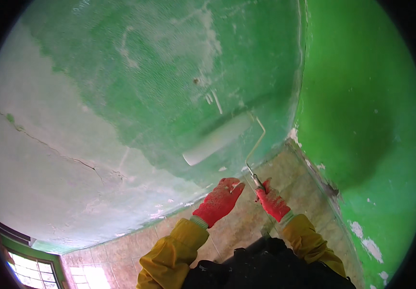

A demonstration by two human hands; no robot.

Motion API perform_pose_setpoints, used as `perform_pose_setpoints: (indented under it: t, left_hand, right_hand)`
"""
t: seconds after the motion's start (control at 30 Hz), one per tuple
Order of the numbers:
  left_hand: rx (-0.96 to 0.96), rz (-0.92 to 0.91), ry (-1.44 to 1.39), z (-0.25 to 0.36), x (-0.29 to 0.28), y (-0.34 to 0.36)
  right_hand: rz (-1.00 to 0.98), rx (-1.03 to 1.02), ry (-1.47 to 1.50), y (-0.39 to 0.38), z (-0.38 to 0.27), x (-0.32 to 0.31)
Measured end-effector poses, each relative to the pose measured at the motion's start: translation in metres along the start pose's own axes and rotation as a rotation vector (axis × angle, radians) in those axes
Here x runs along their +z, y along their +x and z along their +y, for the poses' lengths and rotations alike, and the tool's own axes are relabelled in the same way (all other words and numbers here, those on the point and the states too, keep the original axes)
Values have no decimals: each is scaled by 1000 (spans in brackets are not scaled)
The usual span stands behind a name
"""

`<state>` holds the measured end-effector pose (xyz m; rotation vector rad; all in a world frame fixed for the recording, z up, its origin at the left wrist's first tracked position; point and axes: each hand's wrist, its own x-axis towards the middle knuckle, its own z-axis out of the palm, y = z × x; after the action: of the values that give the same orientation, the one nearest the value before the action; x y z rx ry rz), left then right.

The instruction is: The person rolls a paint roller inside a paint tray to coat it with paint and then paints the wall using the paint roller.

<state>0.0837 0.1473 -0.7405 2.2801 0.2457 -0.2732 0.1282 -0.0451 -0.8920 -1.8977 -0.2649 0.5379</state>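
Note:
A paint roller (217,139) with a long white sleeve, slightly blurred, lies against or close to the green wall (160,91) in front of me. Its bent wire frame (260,139) runs down to a handle gripped by my right hand (271,201), which wears a red glove. My left hand (220,201), in a matching red glove dusted with pale specks, hangs just left of the handle with nothing in it, its fingers loosely apart. Thin whitish coating (49,144) covers the left part of the wall; greener patches show around the roller.
On the right, a second green wall (362,96) meets the first at a corner, with chipped paint low down. Beige tiles (236,226) line the lower wall. A crack (58,150) crosses the whitened area. At the lower left is a barred window (32,269).

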Motion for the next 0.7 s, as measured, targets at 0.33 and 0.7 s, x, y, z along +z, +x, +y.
perform_pose_setpoints:
  t: [0.33,0.7]
  left_hand:
    - [6,-269,116,-28,21,-16]
    - [-167,-131,14,-46,19,-21]
  right_hand:
    - [-262,235,-261,15,131,6]
    - [-36,-226,-843,46,218,85]
